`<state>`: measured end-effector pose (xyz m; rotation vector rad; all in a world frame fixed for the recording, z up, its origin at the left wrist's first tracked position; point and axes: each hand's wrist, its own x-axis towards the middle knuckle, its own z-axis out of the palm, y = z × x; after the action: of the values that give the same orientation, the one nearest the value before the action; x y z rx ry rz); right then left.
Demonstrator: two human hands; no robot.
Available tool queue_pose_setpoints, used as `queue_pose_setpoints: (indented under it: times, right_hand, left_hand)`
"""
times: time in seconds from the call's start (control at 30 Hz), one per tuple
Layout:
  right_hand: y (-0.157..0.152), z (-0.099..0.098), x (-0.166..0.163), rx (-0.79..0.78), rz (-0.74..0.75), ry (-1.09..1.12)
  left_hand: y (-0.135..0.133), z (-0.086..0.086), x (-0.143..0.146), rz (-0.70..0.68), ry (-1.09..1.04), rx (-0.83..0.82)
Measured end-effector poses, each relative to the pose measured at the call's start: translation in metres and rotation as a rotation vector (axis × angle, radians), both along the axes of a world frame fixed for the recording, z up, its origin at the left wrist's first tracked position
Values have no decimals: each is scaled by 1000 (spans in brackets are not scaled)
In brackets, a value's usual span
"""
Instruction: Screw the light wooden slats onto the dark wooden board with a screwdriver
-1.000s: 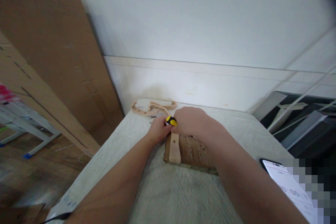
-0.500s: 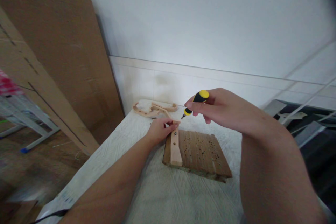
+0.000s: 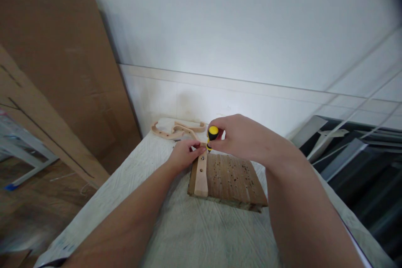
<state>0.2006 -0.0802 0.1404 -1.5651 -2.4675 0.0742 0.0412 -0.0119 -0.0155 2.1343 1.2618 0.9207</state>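
My right hand (image 3: 230, 134) is closed round a yellow-and-black screwdriver (image 3: 213, 132), held steeply with its tip pointing down. The tip is near the far end of a pale wooden piece with holes (image 3: 201, 179); whether it touches is hard to see. My left hand (image 3: 185, 153) pinches that far end, thumb and fingers on its sides. The wooden piece lies along the left edge of a brown, hole-pocked board (image 3: 235, 180). Just behind my left hand rest more curved wooden pieces (image 3: 166, 135), some with holes.
A pale cloth (image 3: 185, 230) covers the work surface, which ends at a white wall (image 3: 235, 29). Tall cardboard (image 3: 94, 92) stands on the left, beside grey metal legs (image 3: 34, 171). Dark panels (image 3: 361, 167) lean at the right.
My right hand has brought the screwdriver left and down toward the wooden piece, tilting it more upright. The left hand keeps its pinch. The whole view has shifted slightly.
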Motion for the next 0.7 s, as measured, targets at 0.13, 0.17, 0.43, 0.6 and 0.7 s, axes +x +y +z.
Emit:
queue_pose_setpoints:
  times: [0.13,0.17,0.43,0.6,0.7]
  right_hand:
    - [1,-3,-4,-22,36,-22]
    - [1,-4,-4,-29,45,-25]
    - [-1,-5,-7,-63,67,-2]
    - [-1,-6,-9,-69,86,23]
    - [-2,-6,-10,-49,80,22]
  left_hand:
    - [0,-1,0,-5,-26,19]
    - [0,-1,0,-5,-32,19]
    - [1,-4,0,-10,-51,27]
    - [1,-5,0,-13,-58,42]
    - [1,-5,0,-4,-67,31]
